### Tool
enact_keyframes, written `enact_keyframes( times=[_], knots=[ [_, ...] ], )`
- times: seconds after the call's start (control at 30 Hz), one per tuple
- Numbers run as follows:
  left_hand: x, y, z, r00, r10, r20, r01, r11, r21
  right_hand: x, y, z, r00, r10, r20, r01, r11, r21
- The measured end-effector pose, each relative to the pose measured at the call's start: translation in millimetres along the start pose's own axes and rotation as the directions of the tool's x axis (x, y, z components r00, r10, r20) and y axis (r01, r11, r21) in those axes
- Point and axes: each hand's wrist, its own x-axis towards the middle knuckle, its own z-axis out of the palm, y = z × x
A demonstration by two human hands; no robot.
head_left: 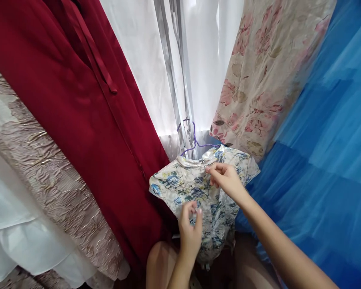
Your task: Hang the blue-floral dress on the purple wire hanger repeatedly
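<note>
The right hand (227,178) has thumb and forefinger pinched together on the floral garment (206,196), at the middle of its neckline, just beside a small metal fastener (203,162); whether the fingertips grip the cloth alone or the fastener too is too small to tell. The left hand (190,228) is lower, in front of the bodice, its thumb and curled forefinger apart, and I cannot tell whether it touches the fabric. The garment, pale with blue and yellowish flowers and short sleeves, hangs between the person's legs and a pair of grey metal strips (168,52), on a purple hanger (195,140) whose hook rises beside those strips. Behind them is white cloth (132,52). To the left hangs a long red garment (99,156) with a loose ribbon (98,66), then a crinkled pinkish fabric (63,176) and layered white fabric (33,241) further out. To the right hang a beige cloth with pink flowers (252,76) and, outermost, a blue tiered gauzy fabric (321,168)
</note>
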Motion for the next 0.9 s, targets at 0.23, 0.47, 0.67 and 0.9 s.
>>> enact_keyframes(
  times=[0.23, 0.47, 0.67, 0.9],
  knots=[
    [131, 73, -15, 0.937, 0.33, 0.117, -0.335, 0.942, 0.028, 20, 3, 10, 0.996, -0.076, -0.038, 0.074, 0.996, -0.054],
    [147, 75, 0, 0.954, 0.214, 0.208, -0.201, 0.976, -0.084, 25, 2, 16, 0.991, -0.101, -0.084, 0.1, 0.995, -0.024],
    [139, 84, -9, 0.969, 0.093, 0.228, -0.038, 0.971, -0.236, 9, 2, 20, 0.981, -0.175, -0.083, 0.179, 0.983, 0.042],
    [139, 94, -11, 0.973, 0.124, 0.196, -0.08, 0.973, -0.216, 3, -7, 22, 0.972, -0.225, -0.065, 0.188, 0.915, -0.357]
  ],
)
